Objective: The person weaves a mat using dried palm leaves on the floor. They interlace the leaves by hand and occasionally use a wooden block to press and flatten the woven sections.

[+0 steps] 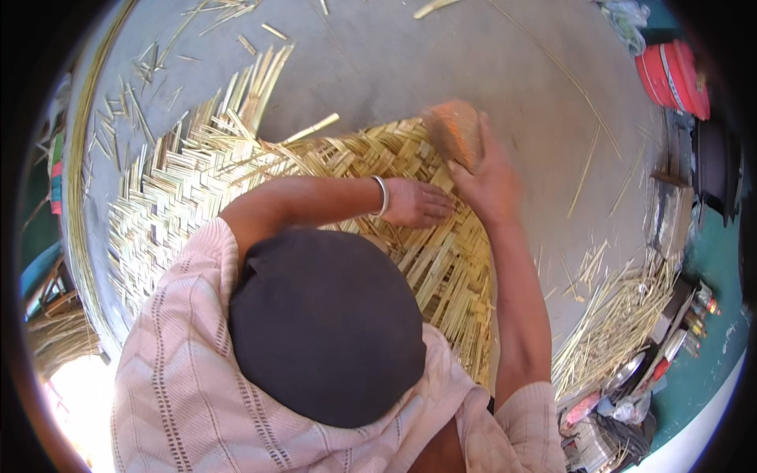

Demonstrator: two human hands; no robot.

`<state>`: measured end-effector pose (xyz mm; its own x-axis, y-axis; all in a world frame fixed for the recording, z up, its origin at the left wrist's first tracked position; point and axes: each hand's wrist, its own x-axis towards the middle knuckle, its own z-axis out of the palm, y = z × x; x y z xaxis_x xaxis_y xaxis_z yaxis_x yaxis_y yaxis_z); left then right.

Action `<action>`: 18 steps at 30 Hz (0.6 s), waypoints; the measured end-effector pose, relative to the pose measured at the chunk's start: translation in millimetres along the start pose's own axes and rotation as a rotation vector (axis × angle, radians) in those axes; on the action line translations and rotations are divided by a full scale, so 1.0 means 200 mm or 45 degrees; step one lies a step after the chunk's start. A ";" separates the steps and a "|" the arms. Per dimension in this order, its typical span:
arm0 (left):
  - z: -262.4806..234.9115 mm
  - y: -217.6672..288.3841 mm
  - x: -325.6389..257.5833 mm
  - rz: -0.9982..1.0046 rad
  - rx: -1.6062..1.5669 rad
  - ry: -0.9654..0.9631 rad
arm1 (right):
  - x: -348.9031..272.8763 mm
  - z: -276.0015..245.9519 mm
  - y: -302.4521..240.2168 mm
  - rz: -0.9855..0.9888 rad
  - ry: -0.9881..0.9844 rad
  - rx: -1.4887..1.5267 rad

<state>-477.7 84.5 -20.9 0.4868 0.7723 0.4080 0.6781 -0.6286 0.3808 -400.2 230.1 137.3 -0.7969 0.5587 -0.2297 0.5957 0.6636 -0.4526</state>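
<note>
A large mat (158,197) woven from pale straw-coloured split strips spreads under my arms, with loose strip ends sticking out along its far left edge. My left hand (418,203), with a white bangle at the wrist, lies flat on the weave, its fingers stretched to the right. In my right hand (493,185) is a reddish-brown brick (453,132), gripped from its right side at the mat's far right edge. Motion blurs the brick, and whether it touches the weave I cannot tell. My cap and shoulders hide the mat's near part.
Scattered strip offcuts (134,118) lie on the grey floor (355,63) at the far left. A heap of loose strips (611,323) sits at the right. Beyond it are a wooden block (670,217), a red container (673,76) and assorted household items along the green wall (721,355).
</note>
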 end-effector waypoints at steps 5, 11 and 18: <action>0.01 -0.02 -0.02 0.077 0.000 0.025 | 0.02 -0.29 -0.12 -0.246 0.436 0.198; 0.01 -0.01 0.01 0.026 0.068 -0.100 | 0.06 -0.09 -0.28 -0.191 0.100 -0.213; -0.03 0.01 0.01 -0.028 0.118 -0.340 | 0.05 0.13 -0.14 -0.258 -0.023 -0.199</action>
<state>-478.7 84.9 -14.8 0.5907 0.7903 0.1628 0.7319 -0.6097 0.3043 -428.1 204.6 124.9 -0.9026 0.3982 -0.1639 0.4306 0.8309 -0.3524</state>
